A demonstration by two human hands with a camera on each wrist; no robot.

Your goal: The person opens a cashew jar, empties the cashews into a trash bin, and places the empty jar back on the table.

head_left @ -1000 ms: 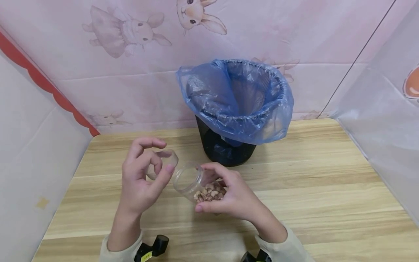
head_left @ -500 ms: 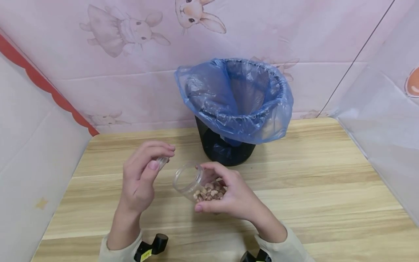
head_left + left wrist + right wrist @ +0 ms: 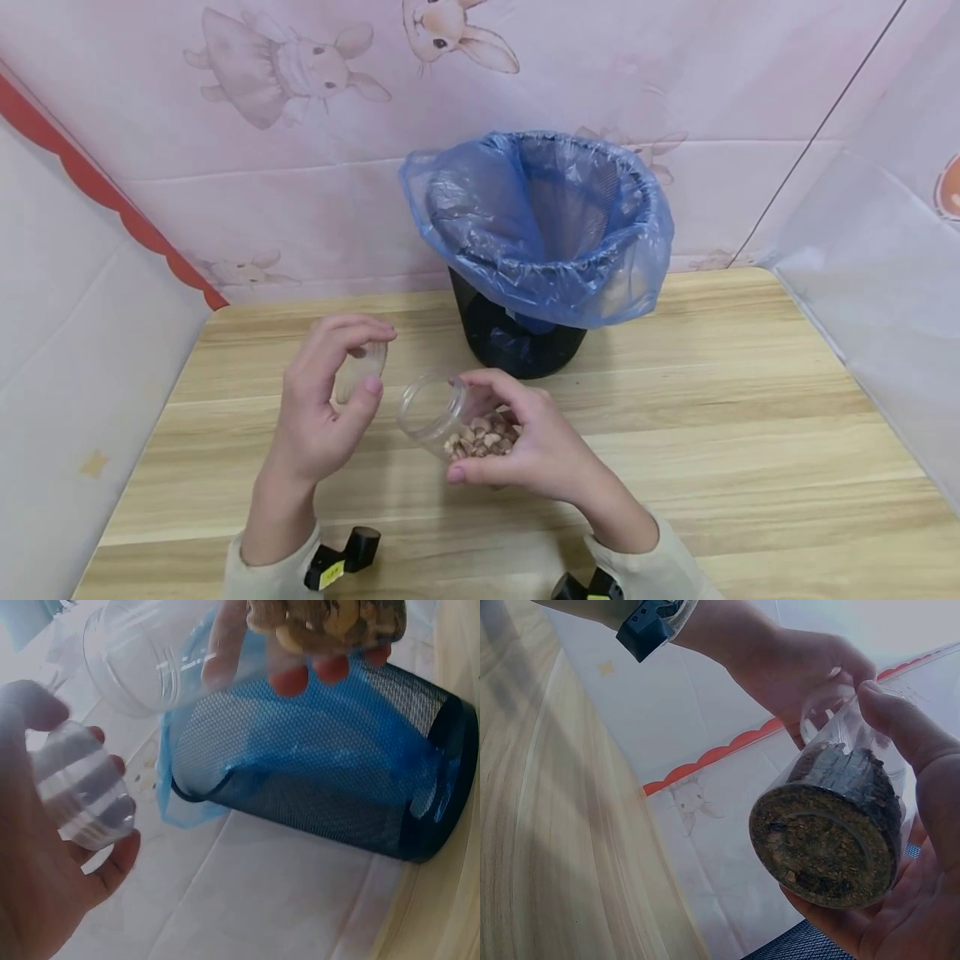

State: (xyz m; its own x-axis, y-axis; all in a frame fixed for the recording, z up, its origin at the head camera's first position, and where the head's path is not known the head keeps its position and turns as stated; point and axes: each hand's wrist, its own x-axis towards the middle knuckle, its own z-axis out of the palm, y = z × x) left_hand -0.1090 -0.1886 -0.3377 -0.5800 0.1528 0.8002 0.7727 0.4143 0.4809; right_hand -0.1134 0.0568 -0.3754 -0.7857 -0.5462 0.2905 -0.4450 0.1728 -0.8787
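Note:
My right hand (image 3: 525, 442) grips a clear plastic jar (image 3: 431, 408) around its body, tilted with its uncovered mouth toward the left. Brown, nut-like dried pieces (image 3: 483, 437) fill its lower part; through the jar's bottom in the right wrist view, fine crumbs (image 3: 821, 847) show. Just left of the mouth, my left hand (image 3: 322, 408) holds a clear, ridged lid (image 3: 365, 371) between thumb and fingers, turned on edge. In the left wrist view the lid (image 3: 86, 787) lies within the curled fingers, apart from the jar (image 3: 139, 656).
Behind the hands stands a black mesh wastebasket (image 3: 517, 346) lined with a blue plastic bag (image 3: 480, 217) folded over its rim. The wooden table (image 3: 712, 417) meets a pink rabbit-print backdrop (image 3: 300, 208) at the back and pale side panels. Black wrist cameras (image 3: 345, 558) sit on both cuffs.
The lid has turned in my left fingers, first facing the jar, then tipped nearly flat, now on edge a little farther left. My right hand and the jar have stayed put.

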